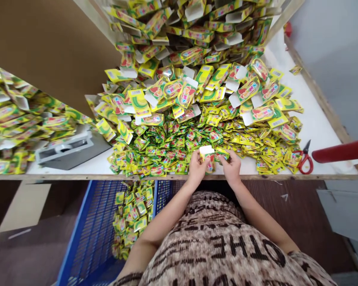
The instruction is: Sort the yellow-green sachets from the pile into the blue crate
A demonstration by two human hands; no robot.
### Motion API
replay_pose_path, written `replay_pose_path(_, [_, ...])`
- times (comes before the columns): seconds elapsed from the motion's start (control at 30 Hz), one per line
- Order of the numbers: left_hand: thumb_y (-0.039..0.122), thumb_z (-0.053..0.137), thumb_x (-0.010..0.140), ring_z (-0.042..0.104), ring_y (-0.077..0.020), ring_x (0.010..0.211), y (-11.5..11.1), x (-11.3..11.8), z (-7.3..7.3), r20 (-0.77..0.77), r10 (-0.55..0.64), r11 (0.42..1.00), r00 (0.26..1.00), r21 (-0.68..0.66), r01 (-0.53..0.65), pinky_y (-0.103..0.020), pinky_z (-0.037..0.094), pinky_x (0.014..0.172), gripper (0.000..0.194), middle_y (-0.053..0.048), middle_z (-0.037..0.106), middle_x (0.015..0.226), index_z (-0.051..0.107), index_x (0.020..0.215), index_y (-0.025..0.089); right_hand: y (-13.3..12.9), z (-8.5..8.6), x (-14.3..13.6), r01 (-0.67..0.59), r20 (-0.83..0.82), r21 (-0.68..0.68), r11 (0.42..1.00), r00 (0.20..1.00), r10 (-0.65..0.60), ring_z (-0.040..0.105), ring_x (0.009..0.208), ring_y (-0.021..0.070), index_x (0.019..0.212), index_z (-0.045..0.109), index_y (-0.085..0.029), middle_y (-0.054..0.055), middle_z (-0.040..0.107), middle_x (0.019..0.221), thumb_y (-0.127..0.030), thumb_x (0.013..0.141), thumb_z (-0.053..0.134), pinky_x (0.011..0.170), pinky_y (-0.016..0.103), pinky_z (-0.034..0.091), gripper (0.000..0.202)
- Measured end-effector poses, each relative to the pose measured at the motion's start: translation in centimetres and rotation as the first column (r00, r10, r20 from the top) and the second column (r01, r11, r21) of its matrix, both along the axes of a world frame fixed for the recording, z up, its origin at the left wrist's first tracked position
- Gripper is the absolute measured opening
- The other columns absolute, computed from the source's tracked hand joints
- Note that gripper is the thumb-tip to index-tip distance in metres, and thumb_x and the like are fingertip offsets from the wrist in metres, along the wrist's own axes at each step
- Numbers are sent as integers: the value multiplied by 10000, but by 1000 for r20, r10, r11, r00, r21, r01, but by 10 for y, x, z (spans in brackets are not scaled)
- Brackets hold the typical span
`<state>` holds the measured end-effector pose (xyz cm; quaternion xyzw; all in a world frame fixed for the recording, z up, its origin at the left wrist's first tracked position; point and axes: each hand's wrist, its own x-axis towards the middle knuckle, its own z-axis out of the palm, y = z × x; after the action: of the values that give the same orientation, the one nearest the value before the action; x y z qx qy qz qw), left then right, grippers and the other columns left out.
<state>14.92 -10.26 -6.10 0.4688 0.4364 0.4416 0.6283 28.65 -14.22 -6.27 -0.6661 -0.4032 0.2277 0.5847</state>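
Both hands work close together at the front edge of the white table [319, 129].
Left forearm angled inward, the left hand [197, 169] clamps thumb and fingers on a small open-flapped box [208, 153]; just right, the right hand [232, 167], mirroring it, pinches a green sachet [221, 152]. The left thumb covers part of the box; the sachet's far end is hard to make out.

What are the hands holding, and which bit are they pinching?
The left hand holds a box by its left side, thumb over the front, below the open white flap. The right hand pinches a packet near its right edge.
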Motion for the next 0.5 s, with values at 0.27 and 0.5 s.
replay_pose_path(0.27, [292, 702, 776, 632, -187, 1001, 12, 0, 2, 95, -292, 956, 952, 4, 293, -307, 467, 939, 307, -47, 694, 1017, 611, 1043, 172, 12, 46, 19, -280, 450, 65, 958, 865, 222, 582, 871, 225, 986, 682, -231, 51, 662, 881, -274, 878, 597, 825, 392, 480, 144])
replay_pose_path(0.5, [310, 679, 793, 635, -215, 1057, 10, -11, -5, 61, -277, 961, 959, 27, 276, -345, 460, 986, 359, -72, 697, 1101, 621, 1121, 174, 7, 42, 12, -319, 549, 21, 947, 796, 256, 582, 956, 259, 1107, 652, -241, 95, 669, 1015, -246, 911, 514, 881, 450, 473, 240])
